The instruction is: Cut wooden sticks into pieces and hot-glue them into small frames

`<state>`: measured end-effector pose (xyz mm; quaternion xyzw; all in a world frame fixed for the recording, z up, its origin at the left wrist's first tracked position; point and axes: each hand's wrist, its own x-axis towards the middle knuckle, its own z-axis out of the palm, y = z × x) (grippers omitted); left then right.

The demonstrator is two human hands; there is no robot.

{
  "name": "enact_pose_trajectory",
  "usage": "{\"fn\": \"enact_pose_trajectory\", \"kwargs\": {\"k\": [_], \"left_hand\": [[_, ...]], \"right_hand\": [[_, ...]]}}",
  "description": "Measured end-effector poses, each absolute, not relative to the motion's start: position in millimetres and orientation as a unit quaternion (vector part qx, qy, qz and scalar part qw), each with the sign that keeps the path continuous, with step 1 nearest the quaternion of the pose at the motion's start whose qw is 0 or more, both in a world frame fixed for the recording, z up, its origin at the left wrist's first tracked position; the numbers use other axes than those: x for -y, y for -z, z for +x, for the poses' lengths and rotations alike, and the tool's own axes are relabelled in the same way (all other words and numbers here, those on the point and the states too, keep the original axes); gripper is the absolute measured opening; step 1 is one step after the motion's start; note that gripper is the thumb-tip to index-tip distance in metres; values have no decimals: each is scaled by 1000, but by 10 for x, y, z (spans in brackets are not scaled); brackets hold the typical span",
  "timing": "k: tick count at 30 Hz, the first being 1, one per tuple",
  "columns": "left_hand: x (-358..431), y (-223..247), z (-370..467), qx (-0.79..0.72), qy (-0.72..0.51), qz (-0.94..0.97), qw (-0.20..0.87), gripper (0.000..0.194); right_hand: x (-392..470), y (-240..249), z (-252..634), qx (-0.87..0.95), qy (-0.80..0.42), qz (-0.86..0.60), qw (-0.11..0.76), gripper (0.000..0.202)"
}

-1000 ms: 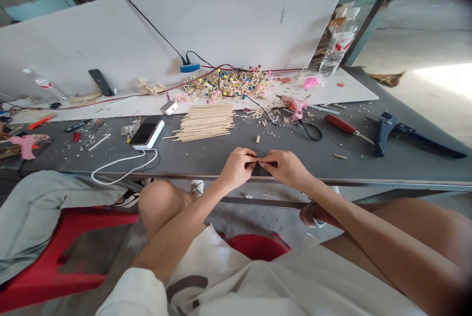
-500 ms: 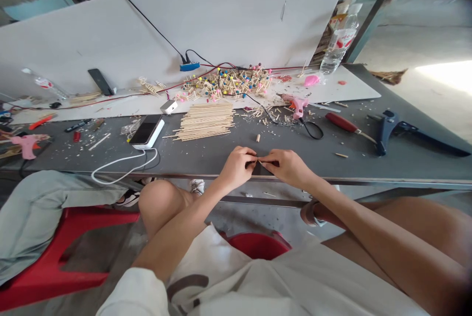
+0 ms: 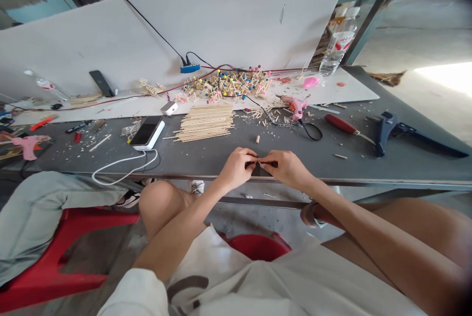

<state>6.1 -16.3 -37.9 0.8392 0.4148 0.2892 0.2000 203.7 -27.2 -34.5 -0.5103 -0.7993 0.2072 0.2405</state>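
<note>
My left hand (image 3: 239,166) and my right hand (image 3: 285,166) meet fingertip to fingertip just above the table's near edge. Both are closed in a pinch, and whatever small thing sits between the fingertips is too hidden to name. A short wooden piece (image 3: 257,138) lies on the grey table just beyond them. Farther back, to the left, is a row of thin wooden sticks (image 3: 206,122). Behind it rises a heap of little stick pieces with coloured balls (image 3: 232,82).
Right of my hands lie a pink glue gun (image 3: 297,107), a red-handled tool (image 3: 341,123) and a dark blue cutter (image 3: 387,131). To the left are a phone on a white power bank (image 3: 147,134) and another pink glue gun (image 3: 29,146). A water bottle (image 3: 337,43) stands at the back right.
</note>
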Motion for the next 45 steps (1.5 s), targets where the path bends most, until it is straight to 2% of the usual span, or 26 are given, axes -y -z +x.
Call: {"fn": "enact_pose_trajectory", "kwargs": {"k": [19, 29, 39, 45], "left_hand": [[145, 383, 49, -403, -290, 844, 202, 24], [114, 342, 66, -417, -308, 832, 194, 21], [241, 265, 97, -428, -379, 776, 264, 25], [251, 267, 125, -423, -385, 776, 266, 30]], "right_hand": [[276, 398, 2025, 799, -178, -518, 248, 23], [260, 414, 1995, 779, -180, -531, 280, 27], [421, 238, 1937, 652, -374, -531, 392, 31], [431, 257, 1929, 634, -400, -521, 408, 35]]}}
